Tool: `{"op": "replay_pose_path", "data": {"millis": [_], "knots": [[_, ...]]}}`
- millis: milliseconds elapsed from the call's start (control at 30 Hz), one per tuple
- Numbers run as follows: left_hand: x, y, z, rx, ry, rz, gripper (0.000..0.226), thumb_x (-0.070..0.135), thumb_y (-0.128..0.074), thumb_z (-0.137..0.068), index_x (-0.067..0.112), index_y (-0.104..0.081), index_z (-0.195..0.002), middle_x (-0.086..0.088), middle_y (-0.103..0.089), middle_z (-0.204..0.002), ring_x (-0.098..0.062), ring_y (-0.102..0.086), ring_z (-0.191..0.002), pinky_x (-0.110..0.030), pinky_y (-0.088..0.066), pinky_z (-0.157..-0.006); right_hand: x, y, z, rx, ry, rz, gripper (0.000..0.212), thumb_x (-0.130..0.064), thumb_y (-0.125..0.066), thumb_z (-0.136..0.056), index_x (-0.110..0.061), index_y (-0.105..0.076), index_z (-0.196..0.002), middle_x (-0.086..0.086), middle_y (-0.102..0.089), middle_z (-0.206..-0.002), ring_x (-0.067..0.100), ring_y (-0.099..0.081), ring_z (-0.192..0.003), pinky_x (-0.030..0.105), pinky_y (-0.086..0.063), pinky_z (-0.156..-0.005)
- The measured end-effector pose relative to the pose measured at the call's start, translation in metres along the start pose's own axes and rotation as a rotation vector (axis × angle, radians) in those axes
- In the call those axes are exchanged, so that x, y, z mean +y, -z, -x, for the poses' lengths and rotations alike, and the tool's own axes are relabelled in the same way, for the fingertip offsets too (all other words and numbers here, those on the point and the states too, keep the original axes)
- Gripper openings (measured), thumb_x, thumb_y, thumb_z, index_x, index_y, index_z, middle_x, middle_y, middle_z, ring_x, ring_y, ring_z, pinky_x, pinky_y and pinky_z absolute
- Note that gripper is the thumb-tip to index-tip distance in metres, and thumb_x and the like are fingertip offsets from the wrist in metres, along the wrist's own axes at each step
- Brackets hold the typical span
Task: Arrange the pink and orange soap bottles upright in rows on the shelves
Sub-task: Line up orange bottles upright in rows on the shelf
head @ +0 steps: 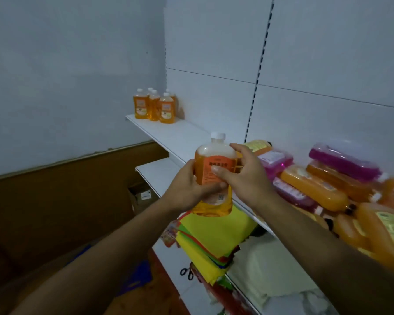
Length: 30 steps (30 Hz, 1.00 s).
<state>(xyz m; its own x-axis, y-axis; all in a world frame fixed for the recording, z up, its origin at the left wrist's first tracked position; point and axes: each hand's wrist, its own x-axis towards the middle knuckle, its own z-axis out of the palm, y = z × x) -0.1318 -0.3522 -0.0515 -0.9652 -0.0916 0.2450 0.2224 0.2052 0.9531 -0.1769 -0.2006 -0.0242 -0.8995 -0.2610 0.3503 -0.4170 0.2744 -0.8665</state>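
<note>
An orange soap bottle (215, 162) with a white cap is held upright in front of the white shelf (180, 135). My left hand (189, 187) grips its lower body from the left. My right hand (243, 171) holds its right side, thumb across the label. Several orange bottles (154, 106) stand upright in a group at the shelf's far left end. On the right of the shelf lies a heap of pink bottles (344, 161) and orange bottles (314, 187) on their sides.
A lower shelf (155, 171) holds a stack of yellow and green sheets (216, 233) and pale folded material. Black scissors (187, 272) lie near its front. A cardboard box (141, 196) sits on the floor by the brown wall panel.
</note>
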Motion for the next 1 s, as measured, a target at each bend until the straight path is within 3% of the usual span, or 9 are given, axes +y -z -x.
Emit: {"op": "replay_pose_path", "data": {"millis": [167, 333, 467, 567, 700, 1000], "knots": [[-0.031, 0.050, -0.053, 0.154, -0.020, -0.197, 0.070, 0.048, -0.082, -0.064, 0.019, -0.050, -0.119, 0.006, -0.060, -0.108, -0.008, -0.062, -0.096, -0.031, -0.059, -0.077, 0.014, -0.053, -0.065, 0.006, -0.018, 0.021, 0.068, -0.039, -0.078, -0.076, -0.035, -0.043, -0.135, 0.000, -0.060, -0.117, 0.018, -0.062, -0.103, 0.039, -0.058, -0.080], [-0.074, 0.086, -0.123, 0.237, -0.049, -0.266, 0.074, 0.061, -0.072, -0.059, 0.024, -0.056, -0.121, 0.010, -0.064, -0.107, -0.006, -0.062, -0.097, -0.028, -0.058, -0.078, 0.035, -0.101, -0.144, -0.039, -0.011, 0.056, 0.068, -0.037, -0.074, -0.082, -0.030, -0.038, -0.139, -0.002, -0.054, -0.126, 0.015, -0.056, -0.109, 0.020, -0.050, -0.075], [-0.099, 0.117, -0.189, 0.292, -0.047, -0.312, 0.063, 0.055, -0.074, -0.068, 0.023, -0.058, -0.120, 0.011, -0.067, -0.105, -0.009, -0.065, -0.095, -0.025, -0.057, -0.077, 0.051, -0.135, -0.216, -0.087, 0.003, 0.055, 0.068, -0.038, -0.072, -0.084, -0.030, -0.035, -0.141, -0.002, -0.050, -0.133, 0.011, -0.050, -0.108, 0.021, -0.047, -0.079], [-0.112, 0.141, -0.236, 0.334, -0.031, -0.365, 0.056, 0.044, -0.076, -0.074, 0.023, -0.058, -0.121, 0.012, -0.066, -0.104, -0.007, -0.063, -0.095, -0.015, -0.050, -0.073, 0.058, -0.160, -0.267, -0.118, 0.015, 0.055, 0.070, -0.037, -0.072, -0.084, -0.030, -0.033, -0.142, -0.002, -0.047, -0.138, 0.018, -0.050, -0.121, 0.028, -0.048, -0.089], [-0.134, 0.174, -0.292, 0.380, -0.039, -0.385, 0.061, 0.043, -0.077, -0.073, 0.022, -0.057, -0.127, 0.009, -0.066, -0.111, -0.010, -0.061, -0.100, -0.018, -0.049, -0.079, 0.067, -0.193, -0.328, -0.127, 0.065, 0.086, 0.073, -0.034, -0.075, -0.082, -0.031, -0.034, -0.142, -0.005, -0.048, -0.139, 0.018, -0.048, -0.125, 0.025, -0.042, -0.090], [-0.197, 0.258, -0.433, 0.298, -0.066, -0.370, 0.063, 0.038, -0.076, -0.075, 0.021, -0.052, -0.131, 0.013, -0.061, -0.115, -0.002, -0.054, -0.101, -0.006, -0.039, -0.074, 0.102, -0.280, -0.465, -0.060, 0.041, 0.116, 0.077, -0.031, -0.075, -0.082, -0.034, -0.031, -0.145, -0.008, -0.046, -0.143, 0.017, -0.047, -0.129, 0.033, -0.044, -0.100]]}}
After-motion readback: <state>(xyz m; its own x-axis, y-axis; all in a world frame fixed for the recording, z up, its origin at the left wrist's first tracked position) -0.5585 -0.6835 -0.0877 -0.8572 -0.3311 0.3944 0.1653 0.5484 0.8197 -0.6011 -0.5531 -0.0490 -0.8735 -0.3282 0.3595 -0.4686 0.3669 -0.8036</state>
